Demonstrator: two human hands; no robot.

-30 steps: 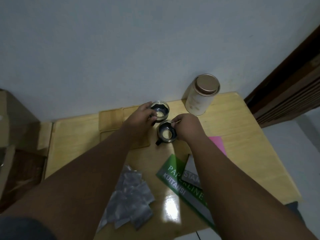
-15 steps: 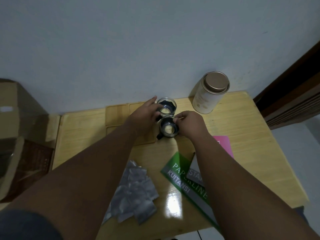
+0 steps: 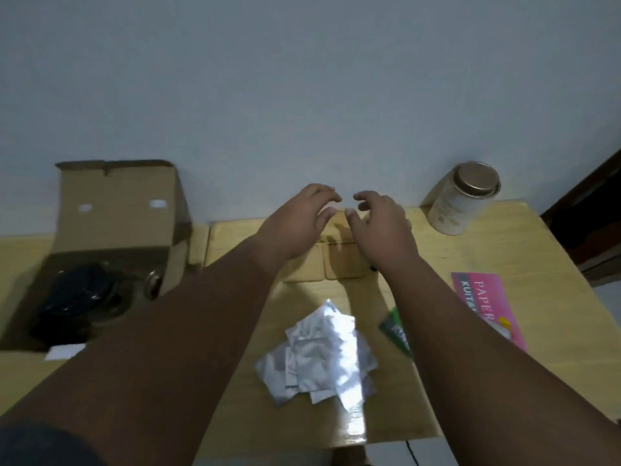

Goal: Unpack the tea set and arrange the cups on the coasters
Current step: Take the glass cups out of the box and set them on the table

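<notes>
Coasters (image 3: 342, 264) of pale wood, square with rounded corners, lie side by side on the far part of the yellow wooden surface (image 3: 524, 250), just below and between the two hands in the head view. The left grip (image 3: 299, 223) and right grip (image 3: 383, 227) hover above them with fingers loosely curled and spread, fingertips near each other but apart, holding nothing. The cups I cannot make out; only a small dark bit shows at the inner edge of the right wrist, too little to name. Nearer the person lies a heap of crinkled silver foil packets (image 3: 322, 351), shiny under the light. A pale round tin (image 3: 463, 203) with a bronze lid stands by the wall. An open cardboard box (image 3: 114, 210) at the left holds something dark and glossy (image 3: 77, 304), blurred. A pink booklet (image 3: 487, 307) and a green one (image 3: 396, 331) are partly covered by the right forearm.
</notes>
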